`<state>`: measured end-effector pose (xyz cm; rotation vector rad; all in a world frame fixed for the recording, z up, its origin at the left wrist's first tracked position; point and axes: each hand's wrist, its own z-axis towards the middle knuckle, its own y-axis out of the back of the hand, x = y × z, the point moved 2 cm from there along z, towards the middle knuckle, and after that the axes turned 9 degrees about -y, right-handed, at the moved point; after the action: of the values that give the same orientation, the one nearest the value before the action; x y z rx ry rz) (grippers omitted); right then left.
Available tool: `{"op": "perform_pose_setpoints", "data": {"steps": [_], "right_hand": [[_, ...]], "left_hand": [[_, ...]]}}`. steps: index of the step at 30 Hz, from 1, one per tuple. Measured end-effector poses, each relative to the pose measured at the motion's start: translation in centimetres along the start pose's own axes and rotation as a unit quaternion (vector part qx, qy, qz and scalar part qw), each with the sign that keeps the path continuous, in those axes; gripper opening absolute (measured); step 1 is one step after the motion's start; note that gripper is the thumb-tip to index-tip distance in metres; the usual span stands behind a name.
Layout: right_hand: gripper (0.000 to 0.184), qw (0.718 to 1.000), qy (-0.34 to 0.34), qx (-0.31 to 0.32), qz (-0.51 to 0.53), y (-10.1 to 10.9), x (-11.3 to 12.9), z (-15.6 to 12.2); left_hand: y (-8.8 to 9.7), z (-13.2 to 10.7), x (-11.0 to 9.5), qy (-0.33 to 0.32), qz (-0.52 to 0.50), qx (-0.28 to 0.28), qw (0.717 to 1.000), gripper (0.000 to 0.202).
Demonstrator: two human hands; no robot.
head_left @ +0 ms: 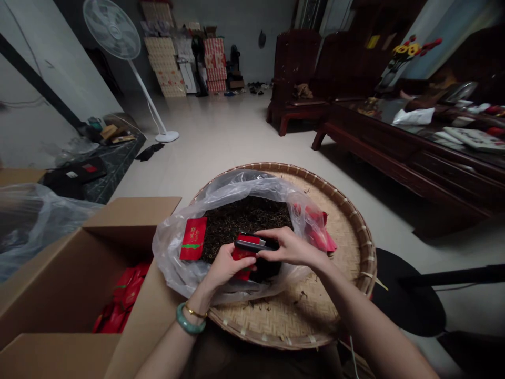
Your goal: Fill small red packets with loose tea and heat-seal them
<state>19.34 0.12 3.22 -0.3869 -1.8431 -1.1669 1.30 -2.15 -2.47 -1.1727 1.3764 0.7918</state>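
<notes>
A dim room with a pale, glossy floor [221,131] is shown. One red packet [243,274] is held above the dried leaves [252,216], pinched between thumb and fingers of the left hand [225,267]. One black stapler-like tool [250,246], red on top, is grasped in the curled fingers of the right hand [287,245], above the packet; whether the packet is clamped by it cannot be told. The dark leaves are contained in an open clear plastic bag [171,250], with a gold-and-green-printed packet [193,241] laid at left. The bag is supported by a round woven bamboo tray [349,237]. At left, red packets [128,292] are stored in an open cardboard box [153,308]. Beyond, a white pedestal fan [112,31] is placed; at right, a dark wooden table [379,142].
</notes>
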Motion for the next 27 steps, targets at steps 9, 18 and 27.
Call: {"op": "perform_pose_setpoints", "data": {"steps": [9, 18, 27], "right_hand": [[0.033, 1.0, 0.018, 0.021, -0.014, 0.0, 1.1, -0.1], [0.031, 0.999, 0.023, 0.007, -0.022, -0.1, 0.9, -0.1], [0.04, 0.999, -0.017, -0.002, 0.034, -0.2, -0.9, 0.5]], "left_hand": [[0.0, -0.1, 0.6, 0.016, 0.022, 0.009, 1.0, 0.036], [-0.4, -0.4, -0.1, 0.031, 0.041, 0.025, 0.998, 0.025], [-0.5, -0.4, 0.0, 0.056, -0.003, 0.007, 0.998, 0.032]]}}
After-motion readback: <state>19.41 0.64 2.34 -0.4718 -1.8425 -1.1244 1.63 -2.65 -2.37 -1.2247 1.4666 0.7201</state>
